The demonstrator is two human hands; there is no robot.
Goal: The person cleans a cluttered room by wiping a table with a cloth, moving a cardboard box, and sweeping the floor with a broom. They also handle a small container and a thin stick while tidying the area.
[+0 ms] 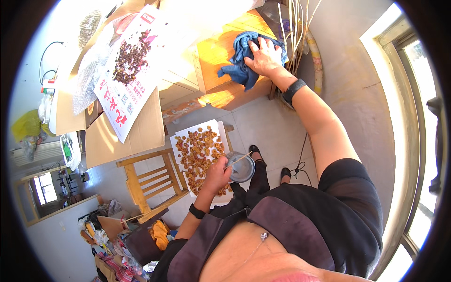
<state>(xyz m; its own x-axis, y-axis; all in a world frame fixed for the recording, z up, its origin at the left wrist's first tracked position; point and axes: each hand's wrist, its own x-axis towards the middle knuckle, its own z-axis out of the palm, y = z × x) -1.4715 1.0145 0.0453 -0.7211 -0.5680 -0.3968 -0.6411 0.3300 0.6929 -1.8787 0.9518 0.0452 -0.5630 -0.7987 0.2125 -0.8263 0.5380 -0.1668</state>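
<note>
My right hand (265,58) presses down on a crumpled blue cloth (243,72), its fingers spread over the fabric. Under the cloth is a sunlit wooden tabletop (213,72), near its corner. Lower down, my left hand (216,174) has its fingers closed around a thin wooden stick (241,158). That stick crosses above the mouth of a round clear container (243,169), which sits against the same hand; whether the fingers also grip its rim is hidden. Beneath, sliced fruit pieces (197,148) lie spread on white sheets (213,125).
A wooden chair (155,183) stands left of the fruit. Dark dried pieces (132,58) lie on a printed poster (121,105) over a cardboard box (141,130). Dry branches (296,35) rise by the table corner. A black cable (300,167) lies on the floor near my feet.
</note>
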